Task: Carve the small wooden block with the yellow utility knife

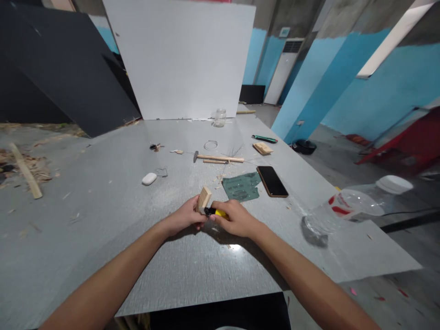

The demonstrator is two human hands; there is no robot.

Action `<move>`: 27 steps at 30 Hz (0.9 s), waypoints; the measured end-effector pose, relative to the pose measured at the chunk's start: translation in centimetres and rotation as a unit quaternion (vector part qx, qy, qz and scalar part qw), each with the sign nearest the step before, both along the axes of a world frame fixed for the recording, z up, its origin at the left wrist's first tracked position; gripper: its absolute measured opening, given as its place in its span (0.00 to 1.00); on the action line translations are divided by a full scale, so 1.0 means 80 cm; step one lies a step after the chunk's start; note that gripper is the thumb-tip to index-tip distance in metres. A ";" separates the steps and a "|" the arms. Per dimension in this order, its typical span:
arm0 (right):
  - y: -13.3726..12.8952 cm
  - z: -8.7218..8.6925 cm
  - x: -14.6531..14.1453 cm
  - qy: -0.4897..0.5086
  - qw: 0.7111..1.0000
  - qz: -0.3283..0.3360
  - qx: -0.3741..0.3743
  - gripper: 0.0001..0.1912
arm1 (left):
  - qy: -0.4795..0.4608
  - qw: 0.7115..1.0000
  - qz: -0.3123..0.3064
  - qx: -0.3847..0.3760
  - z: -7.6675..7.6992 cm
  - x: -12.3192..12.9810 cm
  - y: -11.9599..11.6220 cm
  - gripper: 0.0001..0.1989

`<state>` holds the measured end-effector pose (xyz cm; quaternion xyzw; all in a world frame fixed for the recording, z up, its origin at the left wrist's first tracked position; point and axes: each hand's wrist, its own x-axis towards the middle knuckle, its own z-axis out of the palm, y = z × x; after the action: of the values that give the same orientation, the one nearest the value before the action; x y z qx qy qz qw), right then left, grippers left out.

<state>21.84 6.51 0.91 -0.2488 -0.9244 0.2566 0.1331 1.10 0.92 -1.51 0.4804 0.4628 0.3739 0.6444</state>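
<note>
A small pale wooden block [205,196] stands tilted in my left hand [186,215], whose fingers are wrapped round its lower part. My right hand [237,218] is closed on a yellow and black tool [219,213], which looks like a cutter. The tool's black front end meets the lower part of the block, between my two hands; its tip is too small to make out. Just beyond my right hand lies a dark green sheet [241,186], with a phone [272,181] beside it.
On the grey table [165,275] lie a hammer [220,158], a white oval item [149,178], wire, a green cutter [264,139] and a small wood piece [262,148]. A glass jar [220,118] stands at the back, a large plastic bottle [357,204] at the right.
</note>
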 end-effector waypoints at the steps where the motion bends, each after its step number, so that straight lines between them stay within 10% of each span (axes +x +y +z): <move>1: 0.000 0.000 0.000 0.002 1.000 0.002 0.000 0.20 | -0.001 1.000 -0.005 0.001 0.000 -0.001 0.000 0.22; 13: 0.005 -0.012 -0.007 0.006 0.990 -0.085 0.115 0.19 | 0.007 0.999 -0.041 -0.005 0.008 -0.005 0.004 0.20; 19: 0.079 -0.006 0.041 0.152 0.864 -0.470 0.096 0.22 | 0.086 0.986 -0.141 0.025 0.016 0.000 -0.014 0.22; 27: 0.030 -0.017 0.004 0.110 0.956 -0.259 0.080 0.19 | -0.134 0.989 -0.032 -0.052 0.001 -0.014 0.007 0.20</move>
<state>22.14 8.91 -0.47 -0.4387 -0.8254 0.1644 0.3151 -0.05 1.45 -1.41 0.4064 0.3753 0.3895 0.7364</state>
